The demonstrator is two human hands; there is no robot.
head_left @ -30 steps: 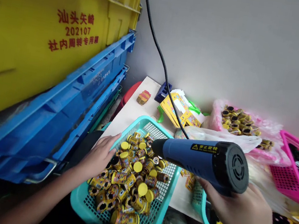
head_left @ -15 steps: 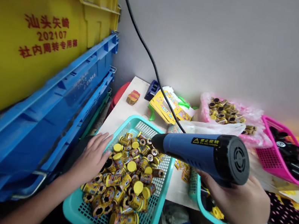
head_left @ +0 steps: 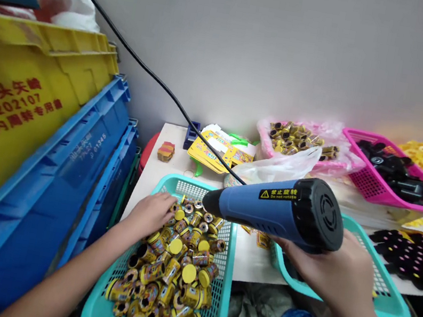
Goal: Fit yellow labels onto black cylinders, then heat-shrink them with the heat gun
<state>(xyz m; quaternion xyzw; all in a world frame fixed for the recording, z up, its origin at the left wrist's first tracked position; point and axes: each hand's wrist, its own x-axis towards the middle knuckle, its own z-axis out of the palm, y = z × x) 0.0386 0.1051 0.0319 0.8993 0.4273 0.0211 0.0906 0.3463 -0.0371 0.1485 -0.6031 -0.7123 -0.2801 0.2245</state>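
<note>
A teal mesh basket (head_left: 223,296) in front of me holds a heap of small yellow-labelled bottles (head_left: 171,265), some with yellow caps. My left hand (head_left: 149,214) reaches into the far left of the heap, fingers curled down among the bottles; what they grip is hidden. My right hand (head_left: 333,268) is wrapped round the handle of a blue heat gun (head_left: 276,210) with a black rear cap. Its nozzle points left over the back of the heap, close to my left hand. A black cord (head_left: 138,62) runs from the gun up to the left.
Stacked blue crates (head_left: 49,180) and a yellow one (head_left: 4,107) stand close on the left. A second teal basket (head_left: 387,296) sits under my right hand. On the white table behind lie yellow cards (head_left: 216,151), a pink bag of bottles (head_left: 300,138) and a pink basket (head_left: 377,189) with black parts.
My view has swung right and up. My left hand moved from the basket's left rim into the heap of bottles. The heat gun stays aimed over the basket.
</note>
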